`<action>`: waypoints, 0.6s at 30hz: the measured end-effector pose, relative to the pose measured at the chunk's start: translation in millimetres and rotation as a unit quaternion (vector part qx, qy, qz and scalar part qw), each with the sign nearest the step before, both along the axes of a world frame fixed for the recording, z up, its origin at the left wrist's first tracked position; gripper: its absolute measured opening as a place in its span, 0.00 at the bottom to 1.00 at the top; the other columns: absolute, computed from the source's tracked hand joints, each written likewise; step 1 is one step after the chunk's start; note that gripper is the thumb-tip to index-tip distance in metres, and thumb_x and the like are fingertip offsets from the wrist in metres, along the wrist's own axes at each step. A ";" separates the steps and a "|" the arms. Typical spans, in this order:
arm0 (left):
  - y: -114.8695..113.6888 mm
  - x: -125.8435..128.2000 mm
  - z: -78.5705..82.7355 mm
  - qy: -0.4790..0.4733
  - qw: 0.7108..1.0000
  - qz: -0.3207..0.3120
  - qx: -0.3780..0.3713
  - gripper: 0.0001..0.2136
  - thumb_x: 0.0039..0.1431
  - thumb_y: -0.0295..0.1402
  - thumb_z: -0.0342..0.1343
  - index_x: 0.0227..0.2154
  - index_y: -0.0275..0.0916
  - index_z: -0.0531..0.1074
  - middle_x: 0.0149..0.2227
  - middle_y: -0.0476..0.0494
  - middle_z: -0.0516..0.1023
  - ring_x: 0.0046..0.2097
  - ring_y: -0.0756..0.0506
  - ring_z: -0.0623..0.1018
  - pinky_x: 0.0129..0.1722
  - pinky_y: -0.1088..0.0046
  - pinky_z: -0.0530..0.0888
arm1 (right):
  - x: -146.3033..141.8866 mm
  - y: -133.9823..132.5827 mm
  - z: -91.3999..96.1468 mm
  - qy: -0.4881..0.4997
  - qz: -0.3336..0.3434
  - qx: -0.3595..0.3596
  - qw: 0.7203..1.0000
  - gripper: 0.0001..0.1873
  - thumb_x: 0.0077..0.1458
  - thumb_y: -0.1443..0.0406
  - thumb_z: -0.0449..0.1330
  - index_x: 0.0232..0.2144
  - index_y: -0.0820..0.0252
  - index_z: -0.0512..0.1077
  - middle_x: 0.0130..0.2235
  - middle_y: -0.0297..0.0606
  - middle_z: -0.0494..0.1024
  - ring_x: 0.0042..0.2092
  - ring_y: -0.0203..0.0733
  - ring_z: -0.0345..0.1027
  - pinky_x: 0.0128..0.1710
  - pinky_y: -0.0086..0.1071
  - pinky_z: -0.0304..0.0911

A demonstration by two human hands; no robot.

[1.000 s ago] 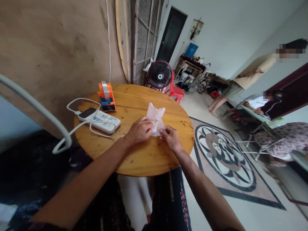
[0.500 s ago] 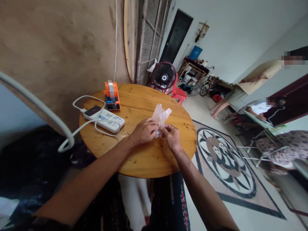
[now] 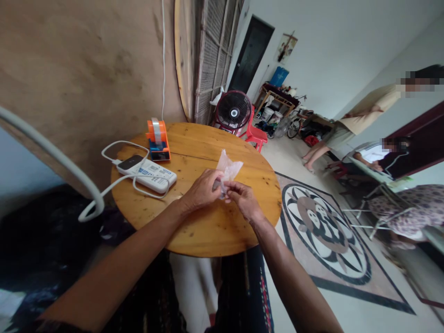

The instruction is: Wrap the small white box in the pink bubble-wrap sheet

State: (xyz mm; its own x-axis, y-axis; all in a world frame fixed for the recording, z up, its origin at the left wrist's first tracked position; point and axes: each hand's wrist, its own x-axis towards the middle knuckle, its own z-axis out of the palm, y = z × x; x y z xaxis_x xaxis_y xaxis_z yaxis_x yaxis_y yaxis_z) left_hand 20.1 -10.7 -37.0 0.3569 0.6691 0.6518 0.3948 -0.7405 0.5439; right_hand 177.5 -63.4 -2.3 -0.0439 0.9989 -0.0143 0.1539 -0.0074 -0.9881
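Observation:
Both my hands meet over the middle of a round wooden table [image 3: 208,226]. My left hand [image 3: 201,190] and my right hand [image 3: 243,198] pinch the lower end of a small clear plastic bag [image 3: 229,169], whose crumpled top sticks up between them. The fingers of both hands are closed on it. What is inside the bag I cannot make out.
An orange tape dispenser [image 3: 157,140] stands at the table's far left, beside a white power strip [image 3: 152,175] with a phone [image 3: 129,162] and white cables. A fan [image 3: 233,111] and red chair [image 3: 255,135] stand beyond. Other people are at the right by a table.
The bag has been gathered narrower and my fingertips have come closer together on its lower end. The view has shifted slightly.

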 end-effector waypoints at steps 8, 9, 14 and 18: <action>-4.1 -2.2 7.7 -0.064 0.993 -0.036 -0.092 0.21 0.47 0.24 0.51 0.48 0.36 0.67 0.40 0.43 0.73 0.43 0.44 0.73 0.45 0.67 0.71 | 2.7 11.6 -5.8 -0.269 0.008 0.139 0.953 0.14 0.51 0.67 0.58 0.40 0.60 0.79 0.35 0.38 0.80 0.34 0.39 0.70 0.37 0.32 0.64; -4.7 -1.5 9.6 -0.066 0.992 -0.033 -0.099 0.20 0.48 0.25 0.52 0.46 0.36 0.68 0.39 0.43 0.73 0.42 0.44 0.73 0.44 0.67 0.71 | 3.4 11.1 -5.8 -0.286 0.014 0.148 0.947 0.15 0.52 0.67 0.57 0.41 0.59 0.79 0.37 0.38 0.80 0.36 0.40 0.71 0.39 0.33 0.64; -3.3 3.5 12.5 -0.040 0.995 -0.004 -0.091 0.09 0.51 0.29 0.55 0.37 0.38 0.70 0.37 0.44 0.74 0.42 0.43 0.71 0.44 0.66 0.69 | 8.2 11.1 -1.3 -0.211 0.066 0.142 0.965 0.16 0.53 0.67 0.56 0.43 0.57 0.78 0.37 0.36 0.80 0.39 0.40 0.71 0.42 0.33 0.64; 0.0 3.3 8.9 -0.034 0.995 -0.021 -0.094 0.11 0.52 0.26 0.51 0.39 0.38 0.71 0.36 0.46 0.75 0.40 0.45 0.71 0.43 0.67 0.68 | 13.2 13.0 5.6 -0.151 0.111 0.078 0.979 0.16 0.52 0.67 0.56 0.43 0.60 0.77 0.29 0.32 0.75 0.30 0.34 0.65 0.35 0.29 0.62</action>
State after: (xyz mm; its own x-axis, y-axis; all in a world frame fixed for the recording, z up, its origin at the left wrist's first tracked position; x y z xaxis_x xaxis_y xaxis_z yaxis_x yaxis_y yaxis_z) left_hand 23.4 -10.7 -28.1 0.3461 0.7667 0.5408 0.3226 -0.6385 0.6988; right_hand 190.7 -50.4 3.4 -0.2765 0.9567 0.0915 0.4201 0.2060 -0.8838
